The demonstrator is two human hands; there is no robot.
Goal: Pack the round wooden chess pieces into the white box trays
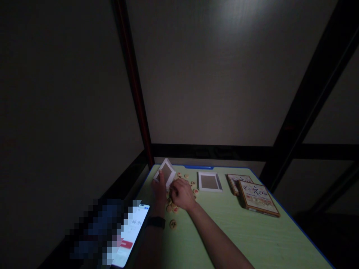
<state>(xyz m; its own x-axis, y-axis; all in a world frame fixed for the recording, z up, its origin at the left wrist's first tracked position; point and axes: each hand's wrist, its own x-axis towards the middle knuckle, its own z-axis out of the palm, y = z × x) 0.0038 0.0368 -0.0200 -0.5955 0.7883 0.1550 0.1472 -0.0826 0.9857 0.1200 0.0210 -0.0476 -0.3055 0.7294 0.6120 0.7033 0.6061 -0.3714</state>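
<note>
My left hand [159, 189], with a dark band at its wrist, grips a white box tray [166, 172]. The tray is tilted up on edge, and its brown inner bottom faces right toward my other hand. Close beside it, my right hand [183, 193] is lowered over a loose pile of round wooden Chinese chess pieces [174, 209]. Its fingers are curled in, and their tips and anything between them are hidden. Several pieces lie around both hands, some with red and some with dark characters. One piece [173, 224] lies apart, nearer to me.
A second white box tray [209, 182] lies flat right of the pieces. Two printed boxes [259, 198] overlap on the right. A lit phone [131, 235] showing a timer is at the lower left. The green table [224, 231] has a blue edge; dark walls stand behind.
</note>
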